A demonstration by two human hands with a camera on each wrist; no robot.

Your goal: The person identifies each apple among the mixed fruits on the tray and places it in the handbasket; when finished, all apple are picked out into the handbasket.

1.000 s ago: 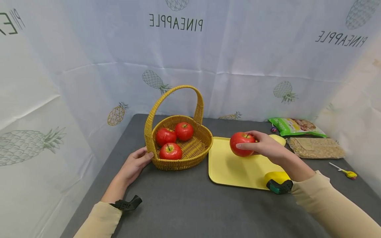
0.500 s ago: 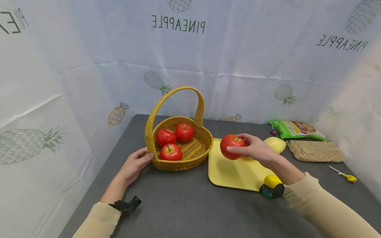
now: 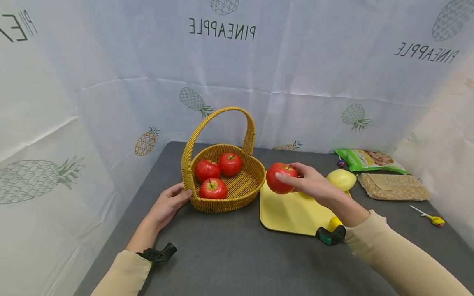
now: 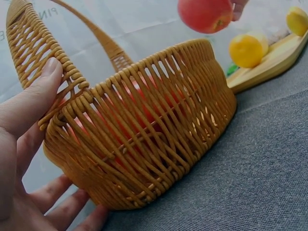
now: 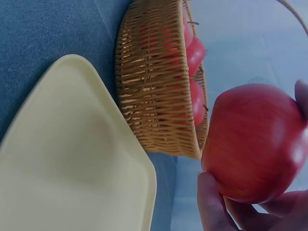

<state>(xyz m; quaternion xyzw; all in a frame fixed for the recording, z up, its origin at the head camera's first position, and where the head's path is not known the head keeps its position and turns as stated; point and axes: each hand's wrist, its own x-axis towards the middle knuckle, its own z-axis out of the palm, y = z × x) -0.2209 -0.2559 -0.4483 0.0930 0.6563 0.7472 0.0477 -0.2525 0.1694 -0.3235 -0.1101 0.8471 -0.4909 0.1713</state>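
Note:
My right hand grips a red apple in the air, over the left edge of the yellow tray and just right of the wicker basket. Three red apples lie inside the basket under its arched handle. My left hand rests against the basket's left side, thumb on the rim and fingers low against the wall.
A yellow lemon sits at the tray's far right corner. Behind it lie a green snack bag and a clear packet of grains. A small yellow-tipped stick lies at far right. Pineapple-print cloth walls in the grey table.
My right hand has carried the apple leftward from above the tray's middle to its left edge, close to the basket. The lemon behind it has come into view. The left hand has stayed put.

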